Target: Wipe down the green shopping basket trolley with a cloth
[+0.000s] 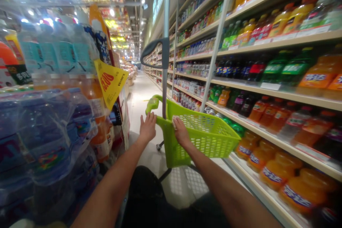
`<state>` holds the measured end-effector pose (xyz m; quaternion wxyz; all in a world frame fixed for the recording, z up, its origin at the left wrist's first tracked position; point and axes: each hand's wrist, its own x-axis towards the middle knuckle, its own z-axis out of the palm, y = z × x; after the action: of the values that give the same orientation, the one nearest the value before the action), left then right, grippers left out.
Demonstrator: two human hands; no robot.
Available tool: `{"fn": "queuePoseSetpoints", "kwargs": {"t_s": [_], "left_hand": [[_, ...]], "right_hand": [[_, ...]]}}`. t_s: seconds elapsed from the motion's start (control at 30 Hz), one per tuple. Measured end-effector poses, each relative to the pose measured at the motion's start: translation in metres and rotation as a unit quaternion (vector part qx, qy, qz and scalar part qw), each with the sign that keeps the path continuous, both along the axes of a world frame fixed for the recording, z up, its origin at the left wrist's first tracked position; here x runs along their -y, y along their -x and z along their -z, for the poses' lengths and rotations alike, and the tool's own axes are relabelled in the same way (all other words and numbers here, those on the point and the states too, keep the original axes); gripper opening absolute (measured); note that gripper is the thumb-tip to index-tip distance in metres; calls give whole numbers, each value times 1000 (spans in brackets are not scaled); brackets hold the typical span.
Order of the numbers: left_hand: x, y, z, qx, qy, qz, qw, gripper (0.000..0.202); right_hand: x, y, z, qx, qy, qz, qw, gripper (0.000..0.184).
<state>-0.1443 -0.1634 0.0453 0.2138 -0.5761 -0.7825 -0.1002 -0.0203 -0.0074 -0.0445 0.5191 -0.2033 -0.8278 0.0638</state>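
A lime green shopping basket cart (205, 139) stands in the aisle in front of me, empty as far as I can see. My left hand (148, 128) grips its green rim near the handle end (153, 103). My right hand (180, 130) is closed over the near rim and seems to press a small white thing against it that I cannot make out. A grey upright pole with a dark handle (157, 51) rises from the cart between my hands.
Long shelves of soft drink bottles (269, 67) run along the right. Shrink-wrapped packs of bottles (53, 114) are stacked on the left, with a yellow price tag (110, 82) sticking out. The pale aisle floor (139, 92) stretches ahead.
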Motion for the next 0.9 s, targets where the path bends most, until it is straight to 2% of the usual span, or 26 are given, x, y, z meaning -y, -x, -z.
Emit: {"fn": "queuePoseSetpoints", "kwargs": {"t_s": [0.13,0.33,0.7,0.9], "left_hand": [[-1,-11,-1,17,9,-11,1000,70],[-1,-29,-1,2,-15,-3,1000,65],[3,-32,1,-3,-33,-6,999,62],[4,-39,-9,-1,-40,28,999,55]], "right_hand": [[7,7,-5,-34,43,30,998,43],[27,22,-13,-29,59,1,998,45],[10,7,-1,-21,31,-24,999,53],[1,-6,-4,-22,43,1,999,50]]}}
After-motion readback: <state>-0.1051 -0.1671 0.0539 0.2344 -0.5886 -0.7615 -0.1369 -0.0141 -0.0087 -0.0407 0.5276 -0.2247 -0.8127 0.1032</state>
